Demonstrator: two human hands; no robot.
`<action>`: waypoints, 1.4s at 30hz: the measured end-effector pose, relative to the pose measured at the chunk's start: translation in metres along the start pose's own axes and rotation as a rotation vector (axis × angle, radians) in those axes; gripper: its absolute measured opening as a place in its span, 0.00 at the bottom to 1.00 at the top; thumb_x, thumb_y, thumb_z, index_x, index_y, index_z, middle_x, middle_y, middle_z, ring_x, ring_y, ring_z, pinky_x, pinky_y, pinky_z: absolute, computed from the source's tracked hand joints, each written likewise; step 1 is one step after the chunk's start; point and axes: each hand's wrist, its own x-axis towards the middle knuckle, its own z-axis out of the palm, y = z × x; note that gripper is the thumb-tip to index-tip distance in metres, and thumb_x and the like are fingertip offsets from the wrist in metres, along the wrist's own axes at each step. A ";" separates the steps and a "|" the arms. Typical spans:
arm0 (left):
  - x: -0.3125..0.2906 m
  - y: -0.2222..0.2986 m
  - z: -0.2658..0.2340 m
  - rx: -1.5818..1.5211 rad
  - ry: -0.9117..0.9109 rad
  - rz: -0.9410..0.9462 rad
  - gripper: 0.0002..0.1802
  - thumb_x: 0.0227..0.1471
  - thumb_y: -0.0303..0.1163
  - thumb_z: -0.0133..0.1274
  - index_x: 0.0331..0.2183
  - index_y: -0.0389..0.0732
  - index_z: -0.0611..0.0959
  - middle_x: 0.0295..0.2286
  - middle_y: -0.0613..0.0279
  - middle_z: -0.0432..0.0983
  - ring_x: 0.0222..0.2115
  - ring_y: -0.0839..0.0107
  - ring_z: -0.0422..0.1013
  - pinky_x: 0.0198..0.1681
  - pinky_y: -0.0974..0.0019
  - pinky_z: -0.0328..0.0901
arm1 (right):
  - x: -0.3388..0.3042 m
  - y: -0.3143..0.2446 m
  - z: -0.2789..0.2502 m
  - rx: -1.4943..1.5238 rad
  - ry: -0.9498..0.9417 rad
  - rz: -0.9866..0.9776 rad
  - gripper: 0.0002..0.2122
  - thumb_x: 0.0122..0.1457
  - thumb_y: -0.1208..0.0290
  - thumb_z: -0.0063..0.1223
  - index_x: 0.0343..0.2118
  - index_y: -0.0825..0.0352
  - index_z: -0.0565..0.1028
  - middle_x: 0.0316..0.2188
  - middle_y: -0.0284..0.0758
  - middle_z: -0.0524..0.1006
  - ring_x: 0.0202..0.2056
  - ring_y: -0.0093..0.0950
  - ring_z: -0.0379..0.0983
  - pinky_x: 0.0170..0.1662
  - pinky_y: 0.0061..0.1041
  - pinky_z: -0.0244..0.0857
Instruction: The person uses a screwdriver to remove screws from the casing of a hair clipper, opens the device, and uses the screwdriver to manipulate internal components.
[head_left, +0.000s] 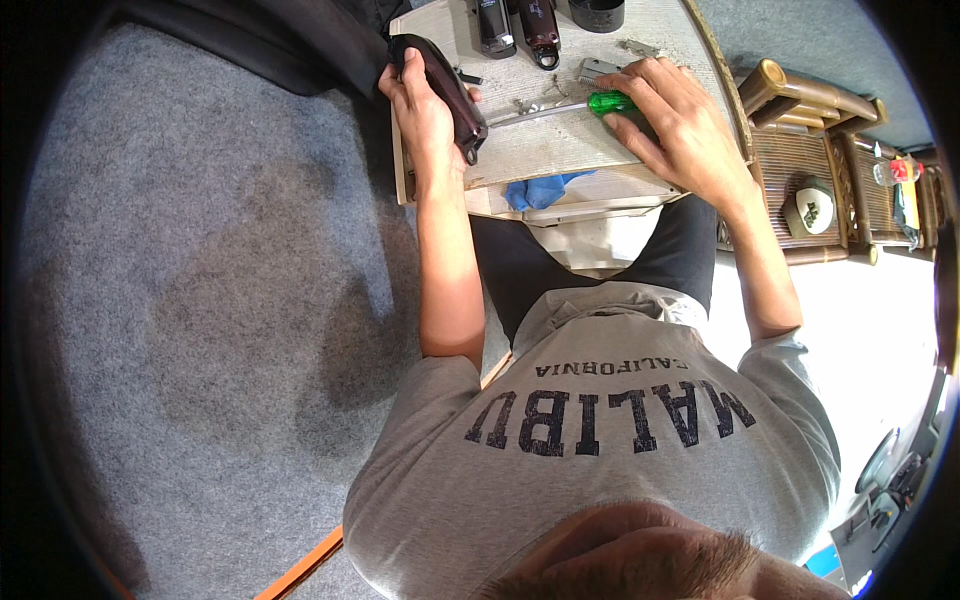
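Observation:
My left hand (pixel 424 112) is wrapped round a dark maroon hair clipper (pixel 450 92) at the table's left edge, its looped end pointing toward me. My right hand (pixel 672 118) rests over the table, with thumb and fingers closed about the green handle of a screwdriver (pixel 608 103). The screwdriver's shaft lies level and points left toward the clipper. Just beyond its handle is a silver metal clipper blade (pixel 597 70), close to my right fingertips. Small loose bits (pixel 530 106) are scattered between the hands.
Two more clippers, one black (pixel 494 28) and one maroon (pixel 540 34), lie at the far side beside a black round container (pixel 597 12). A blue cloth (pixel 545 191) sits in the open drawer below the tabletop. On the right, bamboo furniture (pixel 795 165) holds a cap (pixel 810 212).

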 end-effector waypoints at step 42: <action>-0.001 0.003 0.001 -0.067 -0.008 0.008 0.28 0.72 0.54 0.46 0.59 0.47 0.60 0.33 0.57 0.71 0.20 0.66 0.75 0.19 0.66 0.72 | -0.001 0.004 -0.002 0.112 0.066 0.026 0.13 0.55 0.73 0.68 0.44 0.63 0.81 0.38 0.33 0.76 0.43 0.35 0.78 0.48 0.35 0.75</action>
